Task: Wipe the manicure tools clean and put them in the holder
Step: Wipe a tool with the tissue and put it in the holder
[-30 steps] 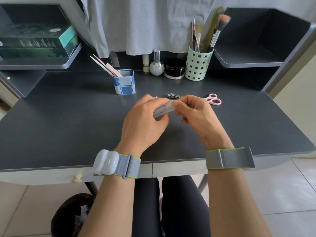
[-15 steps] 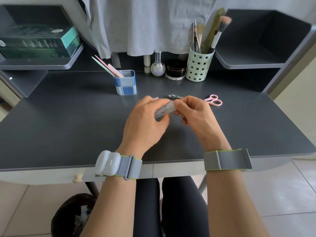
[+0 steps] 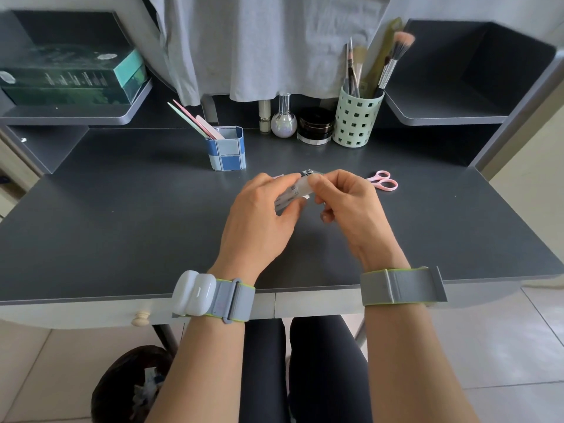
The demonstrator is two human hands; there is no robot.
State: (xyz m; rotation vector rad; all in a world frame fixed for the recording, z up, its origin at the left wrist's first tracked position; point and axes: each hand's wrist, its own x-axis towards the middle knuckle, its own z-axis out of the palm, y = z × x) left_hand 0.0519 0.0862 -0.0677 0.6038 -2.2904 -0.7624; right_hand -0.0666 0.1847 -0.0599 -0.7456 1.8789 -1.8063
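Observation:
Both hands meet over the middle of the dark desk (image 3: pixel 122 227). My left hand (image 3: pixel 259 221) and my right hand (image 3: pixel 345 206) together hold a small translucent wipe packet (image 3: pixel 294 192) with a barcode; my right thumb and finger pinch its upper end. Just behind the fingers lies a metal nail clipper (image 3: pixel 306 172), mostly hidden. Pink scissors (image 3: pixel 383 180) lie on the desk to the right. A blue-checked holder (image 3: pixel 227 149) stands behind, with pink and green nail files (image 3: pixel 195 120) leaning out of it.
A pale green perforated cup (image 3: pixel 355 123) with brushes stands at the back right, beside a black jar (image 3: pixel 316 126) and a round bottle (image 3: pixel 283 122). A green box (image 3: pixel 70 77) sits on the left shelf. A bin (image 3: pixel 131 386) is under the desk.
Both hands stay together on the packet with only slight finger shifts. The packet's upper end has been pulled a little to the right.

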